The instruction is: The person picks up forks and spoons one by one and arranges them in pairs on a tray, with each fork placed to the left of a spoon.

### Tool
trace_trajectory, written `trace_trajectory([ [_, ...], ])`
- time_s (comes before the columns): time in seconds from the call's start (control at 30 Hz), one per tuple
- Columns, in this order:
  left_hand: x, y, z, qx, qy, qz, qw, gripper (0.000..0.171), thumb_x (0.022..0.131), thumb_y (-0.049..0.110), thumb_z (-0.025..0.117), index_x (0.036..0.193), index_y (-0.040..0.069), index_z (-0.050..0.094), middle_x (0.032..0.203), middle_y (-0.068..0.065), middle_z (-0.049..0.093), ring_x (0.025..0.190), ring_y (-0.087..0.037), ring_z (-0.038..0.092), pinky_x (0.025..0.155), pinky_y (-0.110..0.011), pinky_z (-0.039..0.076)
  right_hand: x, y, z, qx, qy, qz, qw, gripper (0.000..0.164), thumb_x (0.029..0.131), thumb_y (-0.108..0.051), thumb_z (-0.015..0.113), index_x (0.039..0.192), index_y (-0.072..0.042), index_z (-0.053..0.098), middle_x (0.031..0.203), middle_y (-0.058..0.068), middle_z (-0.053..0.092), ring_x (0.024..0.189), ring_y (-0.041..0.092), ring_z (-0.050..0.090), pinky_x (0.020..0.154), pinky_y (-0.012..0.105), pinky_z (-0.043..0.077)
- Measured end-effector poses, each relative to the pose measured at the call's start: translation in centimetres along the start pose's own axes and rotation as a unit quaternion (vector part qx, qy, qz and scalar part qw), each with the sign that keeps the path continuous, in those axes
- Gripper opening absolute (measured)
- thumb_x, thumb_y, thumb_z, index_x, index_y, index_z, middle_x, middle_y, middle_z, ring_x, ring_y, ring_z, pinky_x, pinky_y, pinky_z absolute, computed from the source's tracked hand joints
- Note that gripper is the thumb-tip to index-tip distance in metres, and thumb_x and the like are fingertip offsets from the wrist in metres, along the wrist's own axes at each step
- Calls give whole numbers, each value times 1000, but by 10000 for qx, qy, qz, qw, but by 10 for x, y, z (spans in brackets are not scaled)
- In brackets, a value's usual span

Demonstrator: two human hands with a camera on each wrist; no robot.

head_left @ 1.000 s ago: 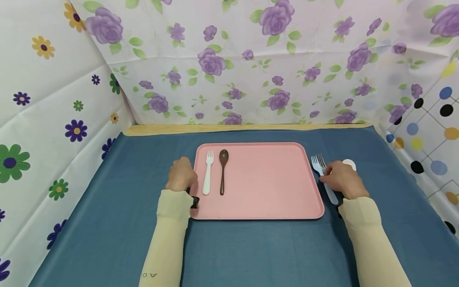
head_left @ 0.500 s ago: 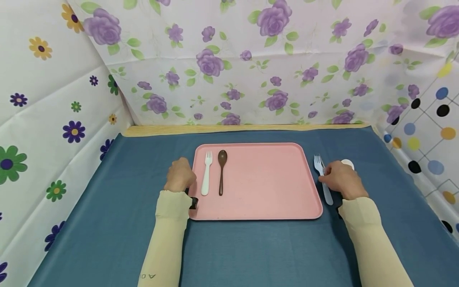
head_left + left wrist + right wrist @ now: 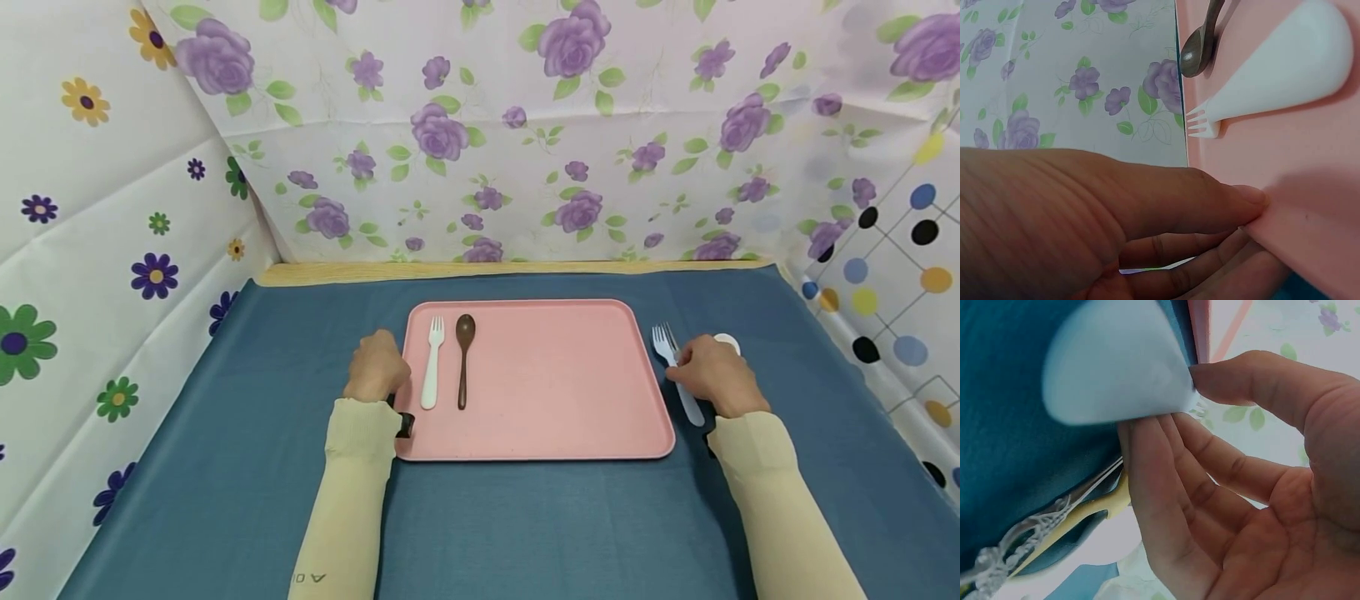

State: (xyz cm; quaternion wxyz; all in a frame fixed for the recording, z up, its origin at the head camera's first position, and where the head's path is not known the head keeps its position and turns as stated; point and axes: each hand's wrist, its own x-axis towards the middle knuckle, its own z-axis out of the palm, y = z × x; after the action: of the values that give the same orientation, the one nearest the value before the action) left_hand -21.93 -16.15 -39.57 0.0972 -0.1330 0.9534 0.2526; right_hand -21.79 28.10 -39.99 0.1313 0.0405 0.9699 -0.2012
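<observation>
My left hand (image 3: 377, 365) grips the left edge of a pink tray (image 3: 562, 383). In the left wrist view the thumb (image 3: 1210, 199) lies on top of the rim, with fingers below it. A white fork (image 3: 431, 375) and a dark brown spoon (image 3: 465, 354) lie side by side on the tray's left part. Right of the tray, my right hand (image 3: 714, 372) pinches a pale blue fork (image 3: 690, 407) between thumb and fingers. Its broad handle (image 3: 1116, 369) fills the upper part of the right wrist view. Behind its tines a second, metal fork shows only partly.
A round white end (image 3: 728, 341) pokes out beyond my right hand. Underneath that hand lie an ornate clear or metal handle (image 3: 1035, 531), a yellow piece (image 3: 1082, 515) and a white piece (image 3: 1110, 540). Blue cloth (image 3: 540, 533) covers the table; patterned sheets (image 3: 510, 167) enclose it.
The pale blue fork's tines swing slightly right, then back left, as the right hand holds it nearly in place. My left hand stays on the tray edge. The head view shifts slightly.
</observation>
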Motion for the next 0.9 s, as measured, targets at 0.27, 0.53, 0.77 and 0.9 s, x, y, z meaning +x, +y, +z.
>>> trace_trajectory([
  [0.27,1,1,0,-56,-1,-20,10000,13,84,-3,56,97,-5,60,86,-20,57,68,-31,54,49,-37,43,-4,-6,-2,48,105,99,9999,23,88,-24,63,78,-3,64,65,8,54,56,22,51,49,34,40],
  [0.53,1,-2,-2,22,-19,106,9999,16,83,-4,57,98,-6,60,90,-21,57,66,-31,55,48,-35,43,-4,-19,1,124,290,119,9994,24,88,-24,63,76,-3,63,62,8,51,54,21,49,47,33,39],
  [0.77,1,-1,-4,27,-16,133,9999,15,83,-4,57,97,-6,60,88,-22,58,65,-31,56,48,-35,43,-1,-25,3,134,466,263,9985,25,88,-24,63,75,-2,62,62,9,51,54,21,49,46,32,40],
  [0.9,2,0,-4,55,15,142,9999,16,82,-4,57,97,-7,60,88,-22,59,65,-31,55,48,-35,43,1,-28,6,116,583,212,9980,25,87,-24,63,74,-3,61,61,8,50,52,20,49,43,31,39],
])
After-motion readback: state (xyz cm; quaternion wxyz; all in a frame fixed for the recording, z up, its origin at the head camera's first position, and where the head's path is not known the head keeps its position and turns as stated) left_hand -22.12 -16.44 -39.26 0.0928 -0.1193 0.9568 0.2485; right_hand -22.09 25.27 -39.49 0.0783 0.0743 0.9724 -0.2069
